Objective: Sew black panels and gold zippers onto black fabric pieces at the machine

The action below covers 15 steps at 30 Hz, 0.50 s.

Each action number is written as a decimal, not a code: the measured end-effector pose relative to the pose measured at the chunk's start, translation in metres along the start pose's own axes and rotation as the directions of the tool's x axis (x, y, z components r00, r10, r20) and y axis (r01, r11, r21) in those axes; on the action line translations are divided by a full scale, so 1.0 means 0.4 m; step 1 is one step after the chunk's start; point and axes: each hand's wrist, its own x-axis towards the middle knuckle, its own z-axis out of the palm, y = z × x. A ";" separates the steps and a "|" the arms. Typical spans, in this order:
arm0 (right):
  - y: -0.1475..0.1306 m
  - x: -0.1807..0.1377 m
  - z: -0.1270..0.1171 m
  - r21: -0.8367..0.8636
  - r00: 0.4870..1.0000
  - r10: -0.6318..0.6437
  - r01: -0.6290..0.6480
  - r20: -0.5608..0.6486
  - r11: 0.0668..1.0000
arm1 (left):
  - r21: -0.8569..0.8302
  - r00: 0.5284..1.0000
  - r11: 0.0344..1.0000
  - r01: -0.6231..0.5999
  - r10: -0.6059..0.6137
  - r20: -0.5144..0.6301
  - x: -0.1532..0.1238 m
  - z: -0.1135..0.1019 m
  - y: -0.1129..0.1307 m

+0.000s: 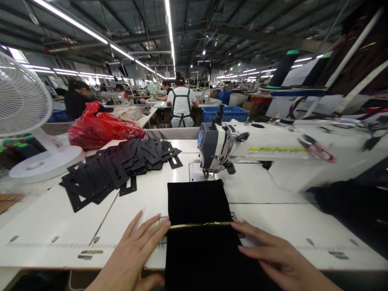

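Observation:
A black fabric panel [198, 202] lies flat in front of the sewing machine, its lower end running past the table's front edge. Across it runs a gold-toothed zipper [194, 225]. My left hand [139, 246] rests with fingers spread at the panel's left edge, the fingertips by the zipper's left end. On the opposite edge, my right hand [269, 246] has its fingers stretched out, touching the fabric near the zipper's right end. Just beyond the panel's far edge is the sewing machine's needle and presser foot area [207, 173].
Left of the sewing machine [260, 149], black cut pieces with slots [121, 165] lie heaped on the white table [145, 206]. Behind them are a red plastic bag [103, 127] and a white fan [42, 153]. Pink-handled snips [321, 151] sit on the machine. Co-workers are farther back.

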 end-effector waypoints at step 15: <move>-0.046 -0.038 0.019 -0.134 0.994 -0.035 0.021 -0.101 0.991 | 0.051 0.967 0.980 -0.192 0.198 -0.163 0.005 0.053 0.011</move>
